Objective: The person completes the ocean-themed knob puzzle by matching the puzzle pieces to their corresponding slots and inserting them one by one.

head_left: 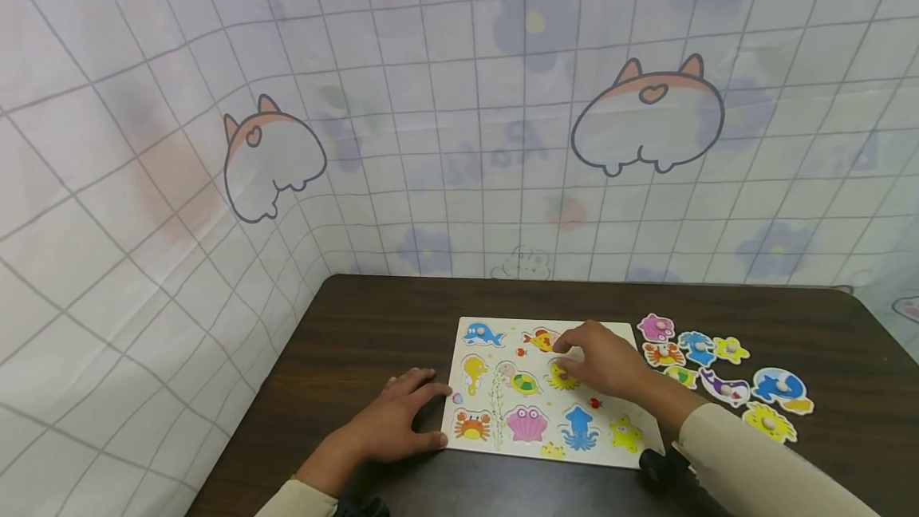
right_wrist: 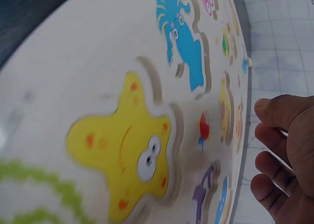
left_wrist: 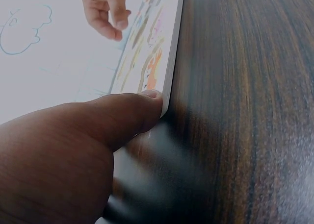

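A pale puzzle board (head_left: pixel 567 453) with sea-animal cut-outs lies on the table. My left hand (head_left: pixel 405 417) rests at its left edge, fingers spread; in the left wrist view the thumb (left_wrist: pixel 132 111) touches the board's corner by the crab picture. Over the upper right of the board hovers my right hand (head_left: pixel 606 361), near the fish picture (head_left: pixel 538 339), its fingers loosely bent. Nothing shows between those fingers (right_wrist: pixel 267 180) in the right wrist view. A blue whale piece (head_left: pixel 483 333) with a knob sits in the board's top left slot.
Right of the board lie several loose knobbed pieces, among them a pink one (head_left: pixel 656 328), a crab (head_left: pixel 671 357), a blue squid (head_left: pixel 695 341), a star (head_left: pixel 731 349) and a yellow round one (head_left: pixel 778 424). A printed cloth wall (head_left: pixel 459 198) stands behind the dark wooden table (head_left: pixel 388 309).
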The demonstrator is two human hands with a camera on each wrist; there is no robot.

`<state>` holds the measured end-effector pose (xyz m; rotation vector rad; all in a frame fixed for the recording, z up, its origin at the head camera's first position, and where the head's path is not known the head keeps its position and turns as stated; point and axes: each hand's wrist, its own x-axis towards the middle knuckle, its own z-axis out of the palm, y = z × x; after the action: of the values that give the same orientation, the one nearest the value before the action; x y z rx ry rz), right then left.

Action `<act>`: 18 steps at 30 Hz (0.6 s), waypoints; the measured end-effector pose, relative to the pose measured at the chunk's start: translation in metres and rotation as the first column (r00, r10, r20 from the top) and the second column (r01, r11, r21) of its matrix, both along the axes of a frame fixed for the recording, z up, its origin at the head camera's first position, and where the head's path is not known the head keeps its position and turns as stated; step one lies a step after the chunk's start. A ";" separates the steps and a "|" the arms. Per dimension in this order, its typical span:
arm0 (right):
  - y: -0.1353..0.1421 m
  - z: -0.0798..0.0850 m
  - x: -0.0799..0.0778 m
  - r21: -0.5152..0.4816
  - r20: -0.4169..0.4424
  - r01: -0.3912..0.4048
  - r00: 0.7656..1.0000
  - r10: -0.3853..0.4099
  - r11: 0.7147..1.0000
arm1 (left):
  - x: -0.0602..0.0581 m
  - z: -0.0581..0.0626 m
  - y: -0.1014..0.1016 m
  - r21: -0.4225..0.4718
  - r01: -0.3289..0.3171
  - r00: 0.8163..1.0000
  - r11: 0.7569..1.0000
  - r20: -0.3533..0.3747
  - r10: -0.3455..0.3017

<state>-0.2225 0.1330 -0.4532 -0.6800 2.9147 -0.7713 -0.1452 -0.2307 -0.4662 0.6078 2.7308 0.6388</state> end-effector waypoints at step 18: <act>0.051 0.007 0.014 -0.013 0.005 0.065 0.998 -0.065 0.998 | 0.000 0.000 0.000 0.024 0.011 1.000 1.000 -0.018 -0.010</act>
<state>-0.2085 0.1842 -0.4466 -0.5872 2.9437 -0.7974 -0.1454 -0.2305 -0.4666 0.6363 2.7386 0.6683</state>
